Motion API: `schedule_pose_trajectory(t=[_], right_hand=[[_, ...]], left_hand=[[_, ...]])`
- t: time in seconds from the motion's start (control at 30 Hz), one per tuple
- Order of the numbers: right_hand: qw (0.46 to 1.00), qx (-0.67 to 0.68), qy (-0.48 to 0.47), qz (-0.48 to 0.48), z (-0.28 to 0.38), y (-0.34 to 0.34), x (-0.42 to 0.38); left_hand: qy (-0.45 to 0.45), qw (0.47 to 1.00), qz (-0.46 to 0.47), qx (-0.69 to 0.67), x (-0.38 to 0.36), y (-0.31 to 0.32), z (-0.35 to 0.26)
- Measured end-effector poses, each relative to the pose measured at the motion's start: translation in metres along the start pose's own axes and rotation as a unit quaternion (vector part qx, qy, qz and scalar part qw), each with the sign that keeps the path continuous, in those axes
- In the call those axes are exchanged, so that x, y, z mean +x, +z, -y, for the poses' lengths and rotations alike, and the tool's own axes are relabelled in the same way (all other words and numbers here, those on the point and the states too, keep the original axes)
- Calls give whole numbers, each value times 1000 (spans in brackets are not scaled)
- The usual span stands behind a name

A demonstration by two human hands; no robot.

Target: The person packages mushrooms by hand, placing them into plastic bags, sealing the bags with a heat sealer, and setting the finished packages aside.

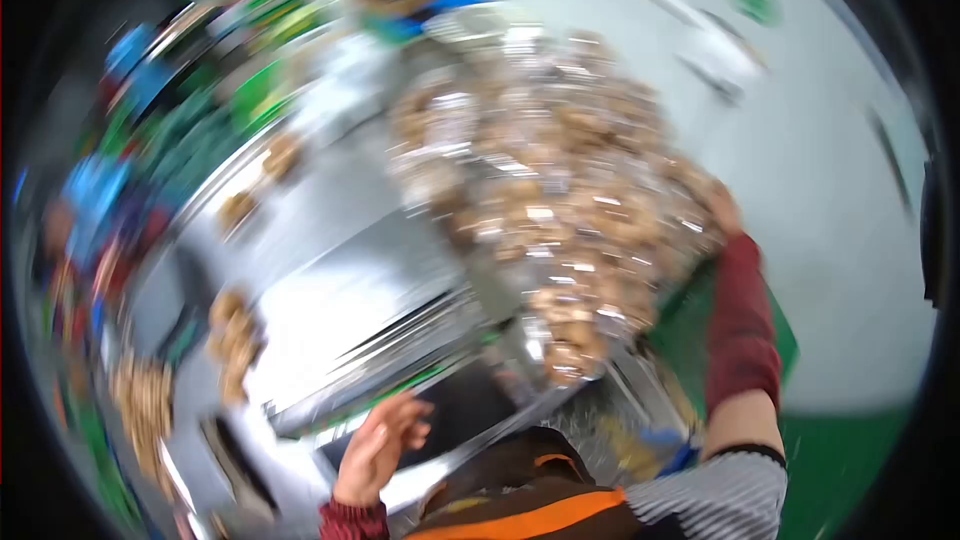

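A large pile of clear plastic packs point(570, 170) with light brown round pieces inside fills the middle of the view. At the pile's right edge is my right hand point(722, 208), touching the packs; its fingers are smeared by motion. My left hand point(385, 435) is raised low in the view, fingers apart and slightly curled, with nothing in it. It is near a dark flat panel point(455, 415) at the front of a shiny metal machine surface point(350, 290). The whole picture is blurred.
Loose brown pieces point(235, 335) lie left of the metal surface. Green and blue items point(190, 145) crowd the upper left. A green sheet point(765, 340) is beside my right arm. A white bar point(680, 10) crosses the upper right, over a pale floor point(830, 190).
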State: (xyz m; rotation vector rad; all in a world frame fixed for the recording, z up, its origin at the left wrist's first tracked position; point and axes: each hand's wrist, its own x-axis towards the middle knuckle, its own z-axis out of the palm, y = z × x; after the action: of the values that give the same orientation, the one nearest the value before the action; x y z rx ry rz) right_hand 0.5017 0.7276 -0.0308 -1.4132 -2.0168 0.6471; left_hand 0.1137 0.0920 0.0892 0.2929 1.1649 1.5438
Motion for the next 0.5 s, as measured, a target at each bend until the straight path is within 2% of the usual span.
schedule_pose_trajectory(t=[0.03,0.07,0.1,0.13,0.17,0.2,0.23,0.27,0.3,0.33,0.37,0.4,0.43,0.47,0.5], right_hand=[[987,-132,-36,81,-26,0,19],[947,-267,-96,151,-48,1,37],[891,-369,-167,206,-66,2,55],[870,-421,-115,228,-52,-10,56],[866,-416,-139,239,-21,3,66],[909,-391,-111,91,11,13,67],[930,-353,-79,-62,43,24,67],[928,-300,-39,-216,67,35,61],[968,-191,-75,-144,99,65,63],[988,-79,-108,-71,143,103,66],[983,-103,-154,-2,212,140,41],[978,-74,-167,98,331,163,-26],[972,36,-144,184,367,210,-44],[940,12,-206,272,438,240,-86],[909,28,-235,342,476,283,-112]], left_hand=[[38,999,-3,19,-11,6,-19],[69,994,83,4,-25,1,-35],[150,970,191,6,-32,-3,-53],[223,927,300,-10,-38,-8,-73],[283,872,397,-42,-45,-4,-82],[325,801,496,-80,-51,0,-91],[347,781,515,-65,-51,-12,-92],[369,815,447,-20,-51,-37,-82],[365,894,259,34,-57,-62,-77],[309,944,80,80,-63,-87,-74],[197,946,-224,125,-67,-101,-71],[227,901,-350,120,-55,-122,-66],[251,839,-470,112,-37,-148,-58],[281,796,-517,143,-24,-182,-49],[306,747,-564,174,-16,-215,-39]])
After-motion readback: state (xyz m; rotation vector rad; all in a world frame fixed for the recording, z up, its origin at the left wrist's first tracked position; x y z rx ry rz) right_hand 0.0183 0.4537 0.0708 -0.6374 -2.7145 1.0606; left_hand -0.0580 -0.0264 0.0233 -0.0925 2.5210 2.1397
